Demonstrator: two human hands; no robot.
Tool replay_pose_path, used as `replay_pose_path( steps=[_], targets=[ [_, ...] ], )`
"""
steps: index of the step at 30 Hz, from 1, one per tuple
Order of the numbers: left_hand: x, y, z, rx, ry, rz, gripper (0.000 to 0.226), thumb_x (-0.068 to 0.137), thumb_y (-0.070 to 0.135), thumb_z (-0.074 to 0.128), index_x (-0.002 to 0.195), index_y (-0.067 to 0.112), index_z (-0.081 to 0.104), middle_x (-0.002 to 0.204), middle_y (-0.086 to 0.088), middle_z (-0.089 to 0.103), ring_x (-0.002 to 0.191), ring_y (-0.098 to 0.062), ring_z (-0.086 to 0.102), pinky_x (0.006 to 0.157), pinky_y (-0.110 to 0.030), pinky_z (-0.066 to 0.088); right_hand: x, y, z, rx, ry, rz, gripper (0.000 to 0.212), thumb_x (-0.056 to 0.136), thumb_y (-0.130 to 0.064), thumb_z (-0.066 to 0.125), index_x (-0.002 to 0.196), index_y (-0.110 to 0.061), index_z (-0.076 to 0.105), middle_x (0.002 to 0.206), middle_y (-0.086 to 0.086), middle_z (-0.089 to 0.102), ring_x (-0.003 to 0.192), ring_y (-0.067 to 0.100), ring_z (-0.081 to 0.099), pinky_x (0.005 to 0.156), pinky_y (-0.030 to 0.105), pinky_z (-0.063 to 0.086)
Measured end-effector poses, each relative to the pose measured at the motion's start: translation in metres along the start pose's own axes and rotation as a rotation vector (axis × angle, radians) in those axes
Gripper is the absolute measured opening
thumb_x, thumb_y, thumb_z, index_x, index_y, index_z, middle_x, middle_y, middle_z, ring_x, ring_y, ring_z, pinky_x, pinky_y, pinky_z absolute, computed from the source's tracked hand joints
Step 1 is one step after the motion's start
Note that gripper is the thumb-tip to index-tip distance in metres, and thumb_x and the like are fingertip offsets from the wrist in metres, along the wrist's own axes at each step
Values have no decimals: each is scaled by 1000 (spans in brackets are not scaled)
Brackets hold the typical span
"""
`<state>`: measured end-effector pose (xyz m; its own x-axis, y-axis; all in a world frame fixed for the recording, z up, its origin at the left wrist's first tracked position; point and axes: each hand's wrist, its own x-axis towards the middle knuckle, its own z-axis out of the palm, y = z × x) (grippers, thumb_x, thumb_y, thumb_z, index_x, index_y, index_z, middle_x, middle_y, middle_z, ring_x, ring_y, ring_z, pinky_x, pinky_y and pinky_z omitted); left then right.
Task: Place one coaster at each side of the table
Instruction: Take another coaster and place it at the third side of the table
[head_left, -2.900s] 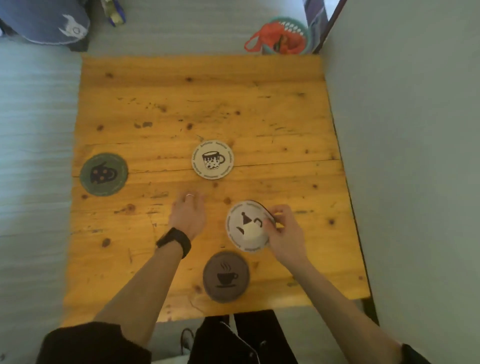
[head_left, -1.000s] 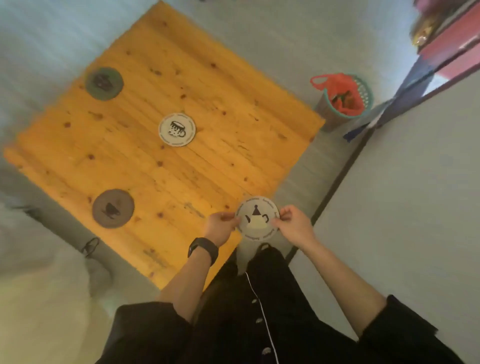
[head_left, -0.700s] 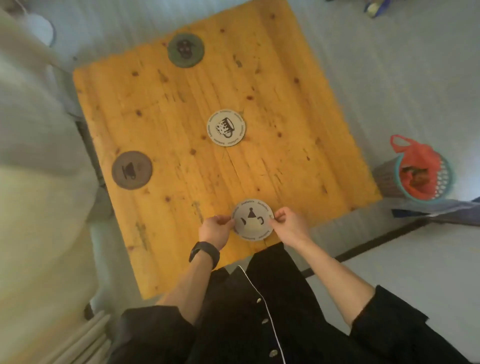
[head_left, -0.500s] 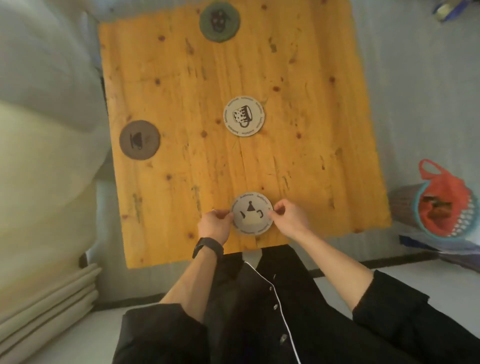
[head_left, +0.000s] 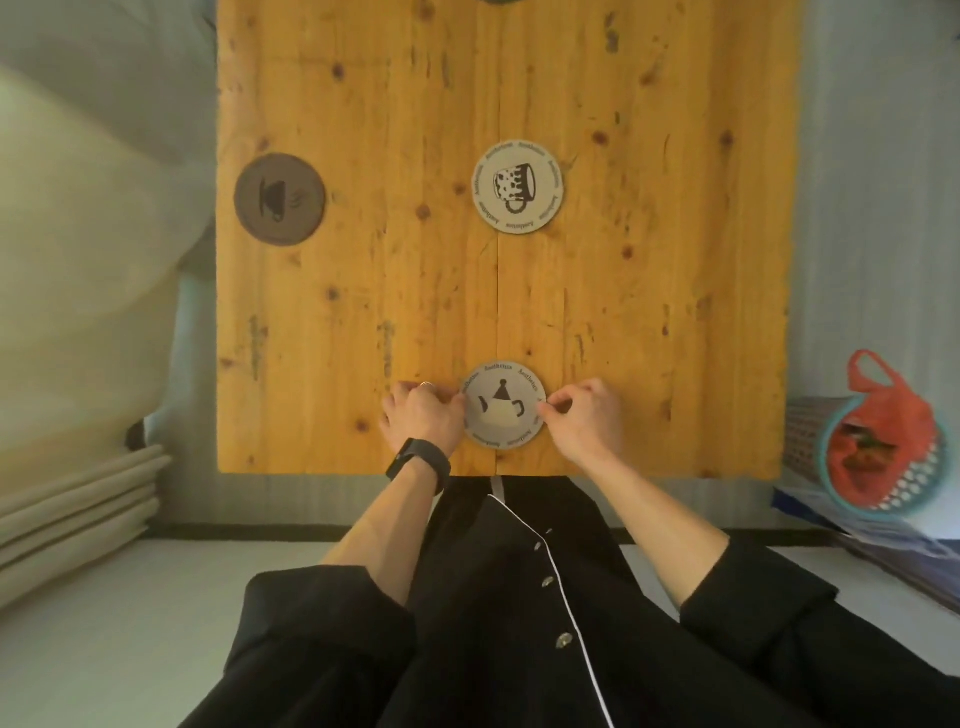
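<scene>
Between the left hand (head_left: 422, 415) and right hand (head_left: 584, 417), each pinching an edge, the round pale teapot-print coaster (head_left: 503, 404) lies near the wooden bench's (head_left: 363, 312) closest edge.

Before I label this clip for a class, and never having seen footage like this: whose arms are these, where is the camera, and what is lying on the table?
There is no machine here. The camera sits on a person's head and looks down, so the arms are their own. The left hand, with a dark wristband, and the right hand pinch opposite edges of a pale teapot coaster at the near edge of the wooden table. Whether it lies flat yet is hard to tell. A pale mug coaster lies mid-table, and a brown cup coaster by the left edge. A dark sliver at the far edge is too cropped to identify.
</scene>
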<state>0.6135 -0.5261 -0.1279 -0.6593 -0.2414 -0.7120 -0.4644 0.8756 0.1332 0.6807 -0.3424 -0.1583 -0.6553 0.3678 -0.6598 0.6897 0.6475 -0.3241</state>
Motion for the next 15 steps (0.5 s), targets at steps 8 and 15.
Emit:
replay_pose_path(
  steps=[8,15],
  targets=[
    [6,-4,4,118,20,51,33,90,46,54,113,28,68,131,-8,54,127,-32,41,111,-47,29,-1,-11,8,-47,53,67,24,87,-50,68,98,-28,70,116,-1,56,114,23,48,90,33,40],
    [10,-4,2,266,34,274,33,94,35,51,126,31,51,125,-6,54,124,-34,43,108,-70,20,-10,-14,3,-190,151,-248,17,94,-33,63,107,-22,61,108,1,60,98,20,53,79,34,50]
  ],
)
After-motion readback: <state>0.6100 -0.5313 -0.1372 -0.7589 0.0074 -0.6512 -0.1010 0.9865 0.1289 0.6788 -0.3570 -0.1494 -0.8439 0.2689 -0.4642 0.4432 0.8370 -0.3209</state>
